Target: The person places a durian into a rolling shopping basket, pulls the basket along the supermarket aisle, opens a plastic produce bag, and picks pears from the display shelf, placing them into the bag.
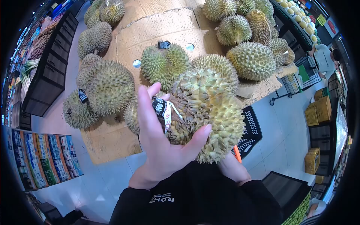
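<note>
A large spiky durian [213, 108] is held up close in front of my chest. My left hand [161, 138] is at its left side with fingers spread, the thumb tip resting against the spines. Near my left fingers, a black and white tag [162, 109] hangs at the durian's stem end. My right hand [233, 168] is under the durian at its lower right; its fingers are hidden behind the fruit. Just behind stands another durian [163, 65] with a dark tag [164, 44] on top.
More durians [108, 86] lie on the cardboard-covered table [150, 22], left and right. A black basket [252, 127] sits beyond my right hand. Left are packaged-goods shelves [48, 159]. At the right, a person [324, 60] is near a shopping cart [290, 84].
</note>
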### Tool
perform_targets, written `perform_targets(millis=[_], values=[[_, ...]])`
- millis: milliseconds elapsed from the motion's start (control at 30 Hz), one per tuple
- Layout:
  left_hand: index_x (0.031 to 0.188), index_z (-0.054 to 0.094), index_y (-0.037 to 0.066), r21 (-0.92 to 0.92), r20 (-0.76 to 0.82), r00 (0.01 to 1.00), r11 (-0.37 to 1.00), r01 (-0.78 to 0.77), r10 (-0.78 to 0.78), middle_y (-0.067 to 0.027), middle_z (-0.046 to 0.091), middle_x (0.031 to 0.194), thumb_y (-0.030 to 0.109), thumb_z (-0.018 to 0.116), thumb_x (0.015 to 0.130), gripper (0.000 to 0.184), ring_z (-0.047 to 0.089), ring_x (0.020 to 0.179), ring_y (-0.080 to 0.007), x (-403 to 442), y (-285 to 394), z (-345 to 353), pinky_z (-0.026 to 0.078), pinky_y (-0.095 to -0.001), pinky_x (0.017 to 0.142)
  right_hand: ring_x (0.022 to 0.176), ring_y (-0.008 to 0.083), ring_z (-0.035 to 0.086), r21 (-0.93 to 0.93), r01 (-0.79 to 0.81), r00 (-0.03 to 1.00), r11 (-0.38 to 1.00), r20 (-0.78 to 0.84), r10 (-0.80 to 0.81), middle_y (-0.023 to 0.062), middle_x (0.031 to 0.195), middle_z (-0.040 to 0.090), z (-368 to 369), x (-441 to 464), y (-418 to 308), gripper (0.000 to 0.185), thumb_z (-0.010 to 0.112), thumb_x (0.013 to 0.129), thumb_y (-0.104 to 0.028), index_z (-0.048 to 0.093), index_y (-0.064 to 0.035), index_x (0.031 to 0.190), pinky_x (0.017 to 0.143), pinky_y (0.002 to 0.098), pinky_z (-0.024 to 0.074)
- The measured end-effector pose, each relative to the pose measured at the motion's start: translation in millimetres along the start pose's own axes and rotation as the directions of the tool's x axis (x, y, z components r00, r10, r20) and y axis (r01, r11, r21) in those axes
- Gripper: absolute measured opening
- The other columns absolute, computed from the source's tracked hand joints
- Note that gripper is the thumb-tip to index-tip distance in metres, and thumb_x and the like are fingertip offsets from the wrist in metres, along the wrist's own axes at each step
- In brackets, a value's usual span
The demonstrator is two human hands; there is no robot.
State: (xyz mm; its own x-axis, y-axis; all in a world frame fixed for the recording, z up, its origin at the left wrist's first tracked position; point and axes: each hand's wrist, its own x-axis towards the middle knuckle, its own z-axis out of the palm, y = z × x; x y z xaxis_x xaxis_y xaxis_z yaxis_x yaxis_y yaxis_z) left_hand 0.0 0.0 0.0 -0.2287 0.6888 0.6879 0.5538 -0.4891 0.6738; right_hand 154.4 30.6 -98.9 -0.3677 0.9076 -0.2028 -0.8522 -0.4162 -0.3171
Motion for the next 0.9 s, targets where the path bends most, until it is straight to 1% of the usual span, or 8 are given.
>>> perform_targets(millis=[67, 167, 233, 300, 333, 500, 600, 900], values=[[0.147, 0.003, -0.004, -0.043, 0.100, 0.985, 0.989, 0.142, -0.137, -0.0214, 0.033, 0.139, 0.012, 0.075, 0.074, 0.103, 0.047, 0.117, -0.0265, -4, -2, 2, 0.041, -0.0355, 0.098, 0.130, 0.0361, 0.040, 0.003, 0.093, 0.996, 0.996, 0.009, -0.093, 0.0188, 0.143, 0.037, -21, -3, 7, 0.080, 0.025, 0.088, -0.062, 0.030, -0.0044, 0.143, 0.109, 0.0497, 0.0305], [0.143, 0.013, -0.009, 0.069, 0.137, 0.958, 0.967, 0.244, -0.252, -0.0263, 0.041, 0.131, 0.024, 0.079, 0.071, 0.103, 0.049, 0.115, -0.0357, -40, -1, 14, 0.041, -0.0405, 0.097, 0.129, 0.0362, 0.041, 0.497, -0.058, 0.972, 0.866, 0.225, -0.064, 0.0190, 0.142, 0.038, -73, -20, 5, 0.080, 0.026, 0.088, -0.062, 0.032, -0.0032, 0.142, 0.109, 0.0489, 0.0316], [0.142, 0.016, -0.010, 0.096, 0.145, 0.935, 0.945, 0.312, -0.324, -0.0277, 0.044, 0.128, 0.028, 0.081, 0.071, 0.104, 0.050, 0.114, -0.0387, -54, -2, 21, 0.041, -0.0421, 0.096, 0.127, 0.0359, 0.043, 0.483, -0.043, 0.962, 0.875, 0.257, -0.095, 0.0192, 0.141, 0.040, -87, -29, -1, 0.075, 0.026, 0.090, -0.058, 0.034, -0.0027, 0.141, 0.107, 0.0484, 0.0342], [0.147, 0.005, -0.004, 0.079, 0.212, 0.911, 0.935, 0.346, -0.355, -0.0209, 0.036, 0.136, 0.011, 0.075, 0.075, 0.101, 0.050, 0.113, -0.0245, -70, -6, 25, 0.042, -0.0349, 0.095, 0.124, 0.0353, 0.046, 0.270, -0.026, 0.987, 0.962, 0.162, -0.019, 0.0194, 0.138, 0.043, -97, -39, -5, 0.070, 0.026, 0.092, -0.053, 0.036, -0.0023, 0.139, 0.105, 0.0476, 0.0369], [0.147, 0.007, -0.004, 0.058, 0.204, 0.901, 0.924, 0.379, -0.383, -0.0201, 0.037, 0.135, 0.011, 0.074, 0.078, 0.097, 0.050, 0.110, -0.0230, -77, -7, 28, 0.042, -0.0339, 0.094, 0.123, 0.0325, 0.047, -0.109, 0.001, 0.999, 0.994, -0.036, -0.005, 0.0163, 0.136, 0.046, -95, -42, -8, 0.066, 0.029, 0.093, -0.054, 0.041, -0.0055, 0.137, 0.105, 0.0451, 0.0369], [0.147, 0.012, 0.000, 0.058, 0.156, 0.866, 0.880, 0.471, -0.474, -0.0185, 0.037, 0.136, 0.005, 0.069, 0.081, 0.087, 0.049, 0.109, -0.0198, -107, -20, 42, 0.040, -0.0310, 0.094, 0.119, 0.0309, 0.050, -0.206, -0.103, 0.983, 0.973, -0.169, 0.068, 0.0147, 0.133, 0.049, -102, -40, -17, 0.062, 0.029, 0.095, -0.051, 0.043, -0.0058, 0.135, 0.103, 0.0441, 0.0388], [0.147, 0.016, 0.002, -0.040, 0.098, 0.811, 0.811, 0.583, -0.577, -0.0157, 0.037, 0.137, 0.000, 0.064, 0.083, 0.080, 0.049, 0.107, -0.0156, -119, -31, 49, 0.040, -0.0291, 0.094, 0.108, 0.0235, 0.057, -0.208, -0.100, 0.943, 0.973, -0.332, 0.026, 0.0113, 0.118, 0.059, -104, -31, -18, 0.045, 0.035, 0.095, -0.034, 0.053, -0.0024, 0.121, 0.096, 0.0375, 0.0431], [0.144, 0.026, 0.000, -0.004, 0.085, 0.810, 0.812, 0.583, -0.581, -0.0138, 0.040, 0.136, 0.000, 0.065, 0.083, 0.072, 0.051, 0.102, -0.0130, -125, -54, 58, 0.042, -0.0274, 0.092, 0.100, 0.0206, 0.060, -0.272, -0.180, 0.903, 0.945, -0.426, 0.049, 0.0093, 0.111, 0.062, -106, -17, -29, 0.043, 0.040, 0.095, -0.038, 0.057, -0.0030, 0.113, 0.090, 0.0348, 0.0466]])
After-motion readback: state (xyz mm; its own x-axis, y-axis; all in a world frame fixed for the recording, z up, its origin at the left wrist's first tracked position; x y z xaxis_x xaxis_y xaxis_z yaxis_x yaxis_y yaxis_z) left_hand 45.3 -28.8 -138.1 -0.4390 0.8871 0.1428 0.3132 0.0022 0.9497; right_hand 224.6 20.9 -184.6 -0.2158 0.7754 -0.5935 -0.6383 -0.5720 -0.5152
